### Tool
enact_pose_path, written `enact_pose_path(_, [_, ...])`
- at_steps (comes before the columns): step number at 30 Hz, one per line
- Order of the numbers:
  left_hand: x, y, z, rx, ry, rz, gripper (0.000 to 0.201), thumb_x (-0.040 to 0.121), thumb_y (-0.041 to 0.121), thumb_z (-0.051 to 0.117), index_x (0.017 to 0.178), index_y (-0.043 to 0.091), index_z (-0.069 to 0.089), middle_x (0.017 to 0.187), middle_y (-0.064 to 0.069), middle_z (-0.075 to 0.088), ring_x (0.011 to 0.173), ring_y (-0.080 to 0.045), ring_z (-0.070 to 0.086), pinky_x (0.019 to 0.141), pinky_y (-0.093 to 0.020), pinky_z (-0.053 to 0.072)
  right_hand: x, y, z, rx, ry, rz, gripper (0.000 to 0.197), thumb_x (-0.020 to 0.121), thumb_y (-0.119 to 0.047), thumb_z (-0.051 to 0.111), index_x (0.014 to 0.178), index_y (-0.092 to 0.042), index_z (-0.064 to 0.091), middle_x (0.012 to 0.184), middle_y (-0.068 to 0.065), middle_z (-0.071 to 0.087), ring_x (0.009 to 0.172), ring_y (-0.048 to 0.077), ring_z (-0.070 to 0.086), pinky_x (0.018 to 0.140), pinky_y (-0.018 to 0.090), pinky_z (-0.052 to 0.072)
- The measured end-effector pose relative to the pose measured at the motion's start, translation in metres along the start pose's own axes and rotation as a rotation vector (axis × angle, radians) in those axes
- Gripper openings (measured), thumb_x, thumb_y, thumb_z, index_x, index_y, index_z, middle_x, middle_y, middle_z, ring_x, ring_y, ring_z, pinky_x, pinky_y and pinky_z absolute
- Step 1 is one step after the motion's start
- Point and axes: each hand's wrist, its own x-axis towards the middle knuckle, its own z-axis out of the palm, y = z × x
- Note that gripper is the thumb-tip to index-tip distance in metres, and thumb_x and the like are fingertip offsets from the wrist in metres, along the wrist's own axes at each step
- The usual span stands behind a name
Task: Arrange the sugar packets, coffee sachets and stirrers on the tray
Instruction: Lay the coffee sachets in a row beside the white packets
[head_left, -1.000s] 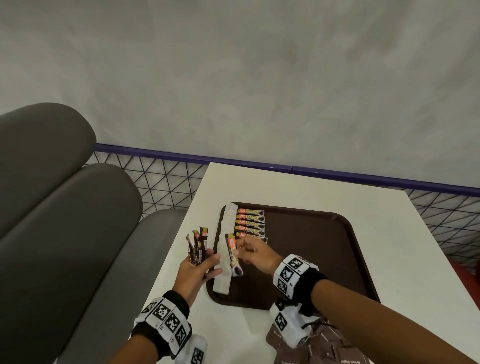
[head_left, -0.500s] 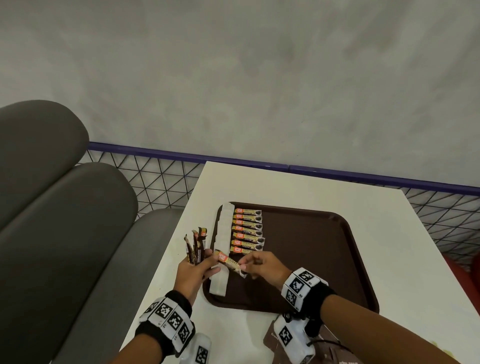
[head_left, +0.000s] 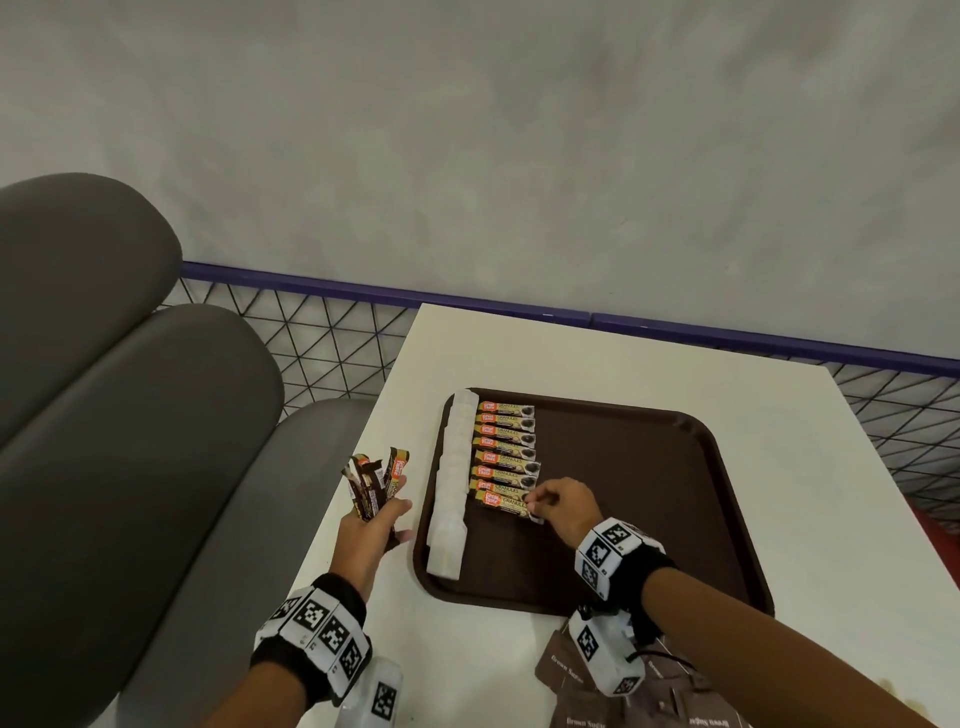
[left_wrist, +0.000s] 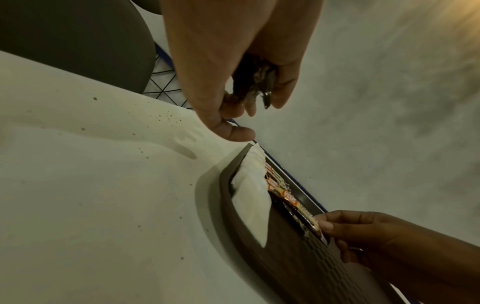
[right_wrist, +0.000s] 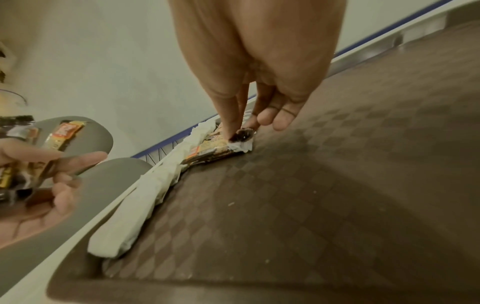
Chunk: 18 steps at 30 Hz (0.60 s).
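A brown tray (head_left: 649, 545) lies on the white table. Along its left edge runs a column of white paper packets (head_left: 451, 483), and beside it a row of several orange-and-gold coffee sachets (head_left: 506, 447). My right hand (head_left: 537, 506) pinches the right end of the nearest sachet (head_left: 504, 503), which lies flat at the near end of that row. In the right wrist view the thumb (right_wrist: 231, 123) presses that sachet (right_wrist: 213, 150) onto the tray. My left hand (head_left: 374, 525) hovers left of the tray and grips a fan of more sachets (head_left: 376, 480).
Brown sugar packets (head_left: 576, 691) lie on the table near the front edge, partly under my right wrist. A grey padded seat (head_left: 130, 441) stands to the left, and a wire fence with a purple rail (head_left: 337, 353) runs behind the table. The tray's right half (head_left: 649, 467) is bare.
My right hand carried one sachet from beside the left hand's bunch to the tray and laid it at the near end of the row. The left hand stayed put.
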Motion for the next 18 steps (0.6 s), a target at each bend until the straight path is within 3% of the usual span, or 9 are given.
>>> enact_pose_path(2, [0.000, -0.002, -0.001, 0.011, -0.009, -0.021, 0.036, 0.089, 0.004, 0.055, 0.125, 0.010, 0.057, 0.089, -0.007, 0.051, 0.078, -0.015, 0.047, 0.077, -0.033, 0.053, 0.001, -0.001, 0.002, -0.048, 0.003, -0.013, 0.012, 0.084, -0.006, 0.063, 0.092, -0.002, 0.071, 0.065, -0.010, 0.051, 0.083, 0.013, 0.054, 0.085, 0.023, 0.045])
enact_pose_path(5, [0.002, -0.007, -0.004, 0.017, -0.015, -0.042, 0.035, 0.088, 0.003, 0.055, 0.122, 0.011, 0.058, 0.073, -0.006, 0.043, 0.078, -0.018, 0.046, 0.074, -0.033, 0.052, 0.004, -0.004, 0.005, -0.101, 0.008, -0.030, 0.012, 0.084, -0.007, 0.064, 0.092, -0.004, 0.071, 0.067, -0.013, 0.046, 0.086, 0.011, 0.050, 0.079, 0.021, 0.042])
enact_pose_path(8, [0.003, -0.009, -0.005, 0.019, -0.006, -0.036, 0.029, 0.087, 0.003, 0.059, 0.115, 0.008, 0.059, 0.077, -0.007, 0.050, 0.076, -0.017, 0.050, 0.069, -0.029, 0.052, 0.005, -0.007, 0.008, -0.092, 0.014, -0.022, 0.012, 0.084, -0.006, 0.064, 0.093, -0.003, 0.071, 0.067, -0.012, 0.044, 0.084, 0.010, 0.048, 0.070, 0.016, 0.040])
enact_pose_path(13, [0.005, -0.012, -0.007, -0.013, -0.002, -0.021, 0.026, 0.085, 0.003, 0.063, 0.110, 0.006, 0.062, 0.089, -0.009, 0.062, 0.073, -0.017, 0.056, 0.066, -0.027, 0.050, 0.007, -0.008, 0.011, -0.091, 0.010, -0.024, 0.011, 0.081, -0.005, 0.066, 0.091, -0.005, 0.071, 0.063, -0.009, 0.045, 0.082, 0.013, 0.047, 0.075, 0.022, 0.038])
enact_pose_path(16, [0.005, -0.012, -0.006, -0.051, -0.010, -0.020, 0.028, 0.084, 0.003, 0.064, 0.111, 0.004, 0.061, 0.084, -0.007, 0.062, 0.074, -0.019, 0.058, 0.068, -0.029, 0.050, 0.007, -0.006, 0.012, -0.092, 0.036, -0.061, 0.008, 0.079, -0.004, 0.067, 0.086, -0.006, 0.071, 0.065, -0.009, 0.045, 0.069, 0.008, 0.046, 0.064, 0.013, 0.037])
enact_pose_path(18, [0.003, -0.011, -0.005, -0.077, -0.037, -0.021, 0.026, 0.085, 0.003, 0.064, 0.110, 0.008, 0.061, 0.084, -0.007, 0.063, 0.075, -0.019, 0.060, 0.066, -0.028, 0.053, 0.007, -0.006, 0.012, -0.103, 0.049, -0.080, 0.006, 0.079, -0.004, 0.067, 0.082, -0.008, 0.070, 0.067, -0.010, 0.045, 0.073, 0.009, 0.047, 0.061, 0.011, 0.037])
